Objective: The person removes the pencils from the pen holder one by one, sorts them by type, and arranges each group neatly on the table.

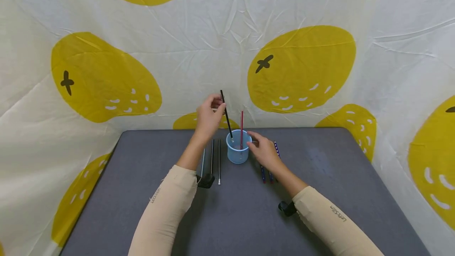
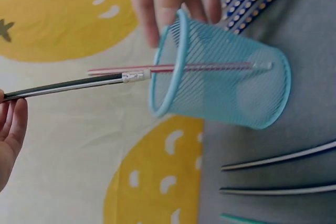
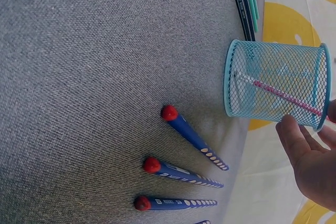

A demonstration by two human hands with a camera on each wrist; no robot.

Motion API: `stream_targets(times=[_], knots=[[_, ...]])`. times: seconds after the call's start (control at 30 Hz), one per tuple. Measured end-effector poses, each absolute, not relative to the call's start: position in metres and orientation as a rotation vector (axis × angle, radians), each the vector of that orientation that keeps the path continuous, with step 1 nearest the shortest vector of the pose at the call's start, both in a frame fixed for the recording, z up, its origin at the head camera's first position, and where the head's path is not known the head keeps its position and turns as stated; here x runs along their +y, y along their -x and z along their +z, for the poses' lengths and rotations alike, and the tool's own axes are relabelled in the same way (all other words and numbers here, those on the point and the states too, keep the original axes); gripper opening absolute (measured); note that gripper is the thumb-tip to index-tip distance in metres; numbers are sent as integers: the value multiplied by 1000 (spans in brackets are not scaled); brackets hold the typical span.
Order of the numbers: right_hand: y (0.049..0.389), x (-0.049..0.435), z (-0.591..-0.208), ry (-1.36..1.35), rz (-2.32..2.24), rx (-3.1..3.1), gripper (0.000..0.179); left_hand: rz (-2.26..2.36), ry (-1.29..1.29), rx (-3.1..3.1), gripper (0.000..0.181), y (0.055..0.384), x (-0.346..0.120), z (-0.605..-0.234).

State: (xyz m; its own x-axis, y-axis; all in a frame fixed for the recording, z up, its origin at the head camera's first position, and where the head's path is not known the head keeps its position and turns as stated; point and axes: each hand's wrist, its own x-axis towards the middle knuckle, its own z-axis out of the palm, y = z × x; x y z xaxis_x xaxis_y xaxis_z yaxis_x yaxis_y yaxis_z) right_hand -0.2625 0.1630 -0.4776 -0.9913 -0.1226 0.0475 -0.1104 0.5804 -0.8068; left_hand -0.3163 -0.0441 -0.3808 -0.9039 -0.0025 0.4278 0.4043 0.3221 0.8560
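Note:
My left hand pinches a black pencil near its upper end. The pencil slants down, its silver-and-white eraser end at the mouth of a light blue mesh pencil cup. Inside the cup a red-striped pencil leans, eraser end down, as the left wrist view shows too. At the cup's right side my right hand touches near the rim with thumb and fingers spread; in the right wrist view its fingers lie against the mesh, fairly straight.
Left of the cup lie two black pencils and a teal one. Several blue dotted pencils with red ends lie to the right, partly under my right arm. Behind the grey table hangs a yellow-patterned cloth.

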Motion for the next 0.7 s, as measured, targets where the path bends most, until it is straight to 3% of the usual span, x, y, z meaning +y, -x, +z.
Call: stream_targets(times=[0.4, 0.7], knots=[[260, 160, -478, 191, -1418, 2775, 45, -1604, 241, -2173, 26, 309, -86, -367], [254, 159, -478, 178, -1428, 2792, 45, -1522, 168, -2283, 29, 303, -123, -382]])
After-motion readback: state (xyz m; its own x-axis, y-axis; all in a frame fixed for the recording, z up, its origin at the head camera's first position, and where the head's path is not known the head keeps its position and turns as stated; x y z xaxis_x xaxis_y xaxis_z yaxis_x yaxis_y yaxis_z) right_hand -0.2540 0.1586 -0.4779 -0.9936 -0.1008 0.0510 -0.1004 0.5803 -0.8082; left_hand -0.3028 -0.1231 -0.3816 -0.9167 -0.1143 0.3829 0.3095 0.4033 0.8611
